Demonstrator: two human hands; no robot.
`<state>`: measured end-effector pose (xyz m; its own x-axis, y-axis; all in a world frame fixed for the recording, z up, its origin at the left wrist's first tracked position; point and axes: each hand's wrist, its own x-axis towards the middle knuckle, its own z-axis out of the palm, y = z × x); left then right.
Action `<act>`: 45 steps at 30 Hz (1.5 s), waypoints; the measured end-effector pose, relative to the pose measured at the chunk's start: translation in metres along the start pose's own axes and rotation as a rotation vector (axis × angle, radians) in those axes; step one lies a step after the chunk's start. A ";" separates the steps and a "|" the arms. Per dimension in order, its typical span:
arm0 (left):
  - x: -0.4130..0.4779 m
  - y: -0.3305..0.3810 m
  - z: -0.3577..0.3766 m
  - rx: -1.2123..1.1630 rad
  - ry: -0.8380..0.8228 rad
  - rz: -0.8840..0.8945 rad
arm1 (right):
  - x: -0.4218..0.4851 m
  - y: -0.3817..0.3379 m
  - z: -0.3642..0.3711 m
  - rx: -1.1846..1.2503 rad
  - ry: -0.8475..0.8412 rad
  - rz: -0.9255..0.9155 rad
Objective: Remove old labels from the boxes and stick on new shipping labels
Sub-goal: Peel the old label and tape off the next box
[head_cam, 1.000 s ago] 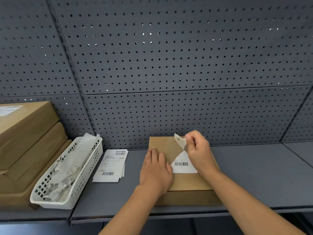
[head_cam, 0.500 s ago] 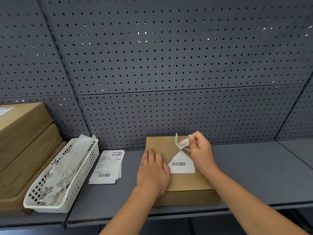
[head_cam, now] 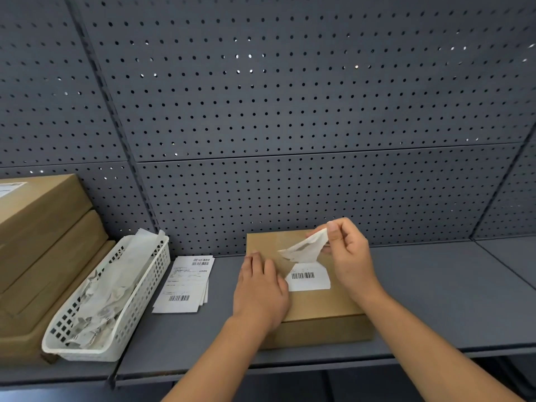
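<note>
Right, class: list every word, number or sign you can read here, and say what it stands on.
No text is legible.
Half-peeled label on the cardboard box: barcode, print too blurred.
Loose shipping labels on the shelf: barcodes, print too small.
Cropped label on the top stacked box, far left: blurred.

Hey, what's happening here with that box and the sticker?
A person is partway through removing an old label from a cardboard box on a grey shelf. The left hand presses flat on the box to steady it, while the right hand pinches the label's lifted upper part; its barcode end is still stuck down. Beside the box lie a stack of printed labels and a white basket of crumpled paper.
</note>
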<state>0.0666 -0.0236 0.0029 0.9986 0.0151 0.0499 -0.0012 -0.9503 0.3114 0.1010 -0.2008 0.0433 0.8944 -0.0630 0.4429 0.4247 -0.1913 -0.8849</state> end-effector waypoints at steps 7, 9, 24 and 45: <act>-0.009 -0.006 -0.016 -0.433 0.175 0.056 | 0.004 -0.033 -0.014 0.088 0.020 -0.024; -0.017 0.000 -0.030 -0.614 0.245 0.075 | 0.005 -0.041 -0.015 0.132 0.031 -0.005; -0.021 -0.007 -0.066 -1.296 0.390 -0.003 | -0.015 -0.059 -0.020 0.259 -0.210 0.014; -0.066 0.018 -0.084 -1.497 0.189 0.117 | -0.034 -0.069 0.047 -0.003 -0.221 -0.105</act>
<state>-0.0036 -0.0150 0.0851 0.9681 0.1135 0.2236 -0.2447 0.2333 0.9411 0.0483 -0.1391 0.0821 0.8546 0.1730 0.4896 0.5166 -0.1885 -0.8352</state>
